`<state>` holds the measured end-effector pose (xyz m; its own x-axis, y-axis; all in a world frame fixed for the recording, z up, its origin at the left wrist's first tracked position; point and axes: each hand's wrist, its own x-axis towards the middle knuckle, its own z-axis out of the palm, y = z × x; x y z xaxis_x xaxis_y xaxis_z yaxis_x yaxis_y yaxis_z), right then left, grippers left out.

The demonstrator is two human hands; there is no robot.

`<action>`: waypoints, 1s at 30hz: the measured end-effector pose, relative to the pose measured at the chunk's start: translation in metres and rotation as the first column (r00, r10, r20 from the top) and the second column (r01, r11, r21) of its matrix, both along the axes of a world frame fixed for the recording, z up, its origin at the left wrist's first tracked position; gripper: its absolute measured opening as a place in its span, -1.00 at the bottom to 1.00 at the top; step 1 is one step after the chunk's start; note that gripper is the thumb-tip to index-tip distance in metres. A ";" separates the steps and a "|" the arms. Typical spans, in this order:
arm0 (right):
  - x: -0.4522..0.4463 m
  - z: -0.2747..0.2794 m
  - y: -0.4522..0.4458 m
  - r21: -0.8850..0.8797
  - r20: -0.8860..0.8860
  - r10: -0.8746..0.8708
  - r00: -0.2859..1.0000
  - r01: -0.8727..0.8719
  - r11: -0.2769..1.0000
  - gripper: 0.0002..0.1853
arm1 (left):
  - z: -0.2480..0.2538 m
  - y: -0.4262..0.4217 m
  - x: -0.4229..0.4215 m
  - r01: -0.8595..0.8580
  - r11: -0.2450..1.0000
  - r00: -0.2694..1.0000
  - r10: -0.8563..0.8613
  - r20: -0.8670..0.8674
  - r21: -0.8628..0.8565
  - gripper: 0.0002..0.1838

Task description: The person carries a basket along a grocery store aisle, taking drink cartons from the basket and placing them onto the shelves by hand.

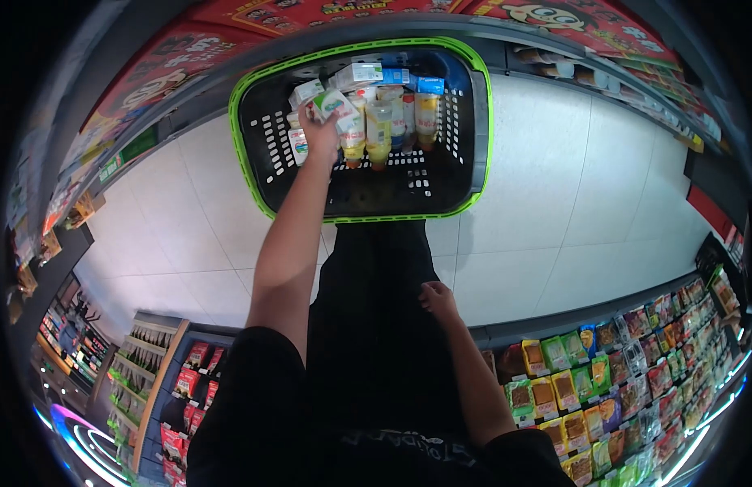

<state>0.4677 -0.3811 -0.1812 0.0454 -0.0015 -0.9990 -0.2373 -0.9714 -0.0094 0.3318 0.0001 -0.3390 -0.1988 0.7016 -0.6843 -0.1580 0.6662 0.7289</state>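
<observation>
My left hand (321, 140) reaches into a black shopping basket with a green rim (483, 122) and is closed around a small white carton with green print (330, 107). Beside that carton stand bottles with yellow contents, one clear-topped bottle (379, 134) nearest the middle and another bottle (426, 118) farther right. White boxes (358, 75) and a blue pack (430, 84) lie along the basket's far side. Low by my right thigh hangs my right hand (438, 299), its fingers curled in, with nothing visible in them.
Light floor tiles (538, 162) surround the basket. Shelving with red packaging (571, 24) runs along the far side. Behind me, a rack of colourful snack bags (587, 381) is at the right, and red packs (189, 381) hang at the left.
</observation>
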 end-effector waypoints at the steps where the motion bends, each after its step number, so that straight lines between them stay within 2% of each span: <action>1: -0.001 0.000 0.004 0.009 0.017 0.025 1.000 -0.025 1.000 -0.71 | 0.019 -0.008 0.001 -0.021 0.998 0.997 0.025 0.072 -0.062 -0.21; 4: -0.003 0.010 0.020 0.122 0.053 0.015 0.998 -0.021 0.992 -0.72 | 0.048 -0.039 -0.012 -0.059 0.977 0.973 0.102 0.208 -0.204 -0.24; 6: -0.003 0.022 0.039 0.186 0.062 0.050 0.997 -0.061 0.981 -0.72 | 0.070 -0.061 -0.023 0.032 0.972 0.970 0.026 0.241 -0.231 -0.27; 8: -0.003 0.034 0.061 0.262 0.083 0.078 0.994 -0.097 0.960 -0.73 | 0.096 -0.081 -0.037 0.145 0.971 0.932 -0.069 0.355 -0.193 -0.33; 10: 0.001 0.048 0.081 0.393 0.073 0.030 0.997 -0.056 0.918 -0.67 | 0.156 -0.093 -0.036 0.212 0.962 0.904 -0.126 0.408 -0.171 -0.35; 11: 0.005 0.060 0.096 0.425 0.081 0.022 0.996 -0.054 0.903 -0.67 | 0.153 -0.110 -0.040 0.326 0.942 0.918 -0.294 0.267 -0.082 -0.33; 12: 0.008 0.080 0.113 0.493 0.207 0.056 0.977 -0.154 0.856 -0.57 | 0.149 -0.126 -0.046 0.440 0.898 0.894 -0.437 0.098 -0.012 -0.30; 13: 0.011 0.103 0.129 0.546 0.333 0.073 0.940 -0.256 0.798 -0.46 | 0.178 -0.132 -0.046 0.556 0.830 0.831 -0.555 0.033 -0.035 -0.28; 14: 0.019 0.127 0.144 0.571 0.520 0.278 0.808 -0.571 0.590 -0.35 | 0.206 -0.136 -0.045 0.657 0.752 0.751 -0.659 -0.035 -0.060 -0.25; 15: 0.027 0.154 0.157 0.496 0.713 0.392 0.582 -0.813 0.306 -0.22 | 0.230 -0.137 -0.044 0.701 0.712 0.712 -0.698 0.070 -0.033 -0.26; 16: 0.023 0.184 0.167 0.465 0.696 0.516 0.500 -0.861 0.206 -0.10 | 0.256 -0.136 -0.041 0.745 0.667 0.657 -0.734 0.172 -0.004 -0.26; 18: 0.013 0.225 0.167 0.472 0.723 0.554 0.414 -0.881 0.043 -0.10 | 0.316 -0.133 -0.039 0.756 0.650 0.634 -0.694 0.341 -0.084 -0.23; 19: 0.010 0.244 0.166 0.495 0.755 0.495 0.430 -0.869 0.000 -0.13 | 0.336 -0.130 -0.038 0.881 0.473 0.464 -0.869 0.172 0.017 -0.21; 20: 0.005 0.249 0.157 0.512 0.766 0.449 0.460 -0.859 0.007 -0.16 | 0.355 -0.127 -0.036 0.962 0.264 0.266 -0.964 -0.024 0.066 -0.19; 22: 0.004 0.268 0.157 0.527 0.791 0.376 0.482 -0.849 -0.020 -0.19 | 0.401 -0.116 -0.024 0.993 0.120 0.121 -0.992 -0.045 0.019 -0.17; 24: 0.009 0.299 0.159 0.659 0.653 0.400 0.643 -0.743 0.117 -0.26 | 0.430 -0.112 -0.015 0.996 0.076 0.074 -0.996 -0.047 -0.052 -0.15; 26: 0.003 0.317 0.164 0.632 0.715 0.300 0.631 -0.767 0.107 -0.30 | 0.459 -0.107 -0.008 0.990 0.108 0.105 -0.994 -0.039 -0.087 -0.22; 27: 0.005 0.334 0.168 0.623 0.683 0.326 0.654 -0.754 0.207 -0.32 | 0.470 -0.106 -0.010 0.998 0.067 0.066 -0.993 -0.099 -0.010 -0.29; 28: 0.007 0.348 0.172 0.603 0.650 0.347 0.676 -0.737 0.306 -0.35 | 0.472 -0.109 -0.013 0.997 0.071 0.070 -0.990 -0.124 -0.006 -0.29; 29: 0.008 0.359 0.177 0.606 0.662 0.333 0.671 -0.741 0.288 -0.35 | 0.466 -0.112 -0.016 0.985 0.144 0.156 -0.978 -0.140 0.094 -0.32; 30: 0.010 0.370 0.180 0.666 0.606 0.271 0.748 -0.663 0.341 -0.40 | 0.481 -0.109 -0.015 0.958 0.211 0.241 -0.960 -0.145 0.196 -0.36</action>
<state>0.4774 -0.2012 0.1890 0.0615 0.9110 -0.4078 0.4673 -0.3873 -0.7948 0.3173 -0.1091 0.1418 0.7318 0.4659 -0.4974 0.4851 0.1566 0.8603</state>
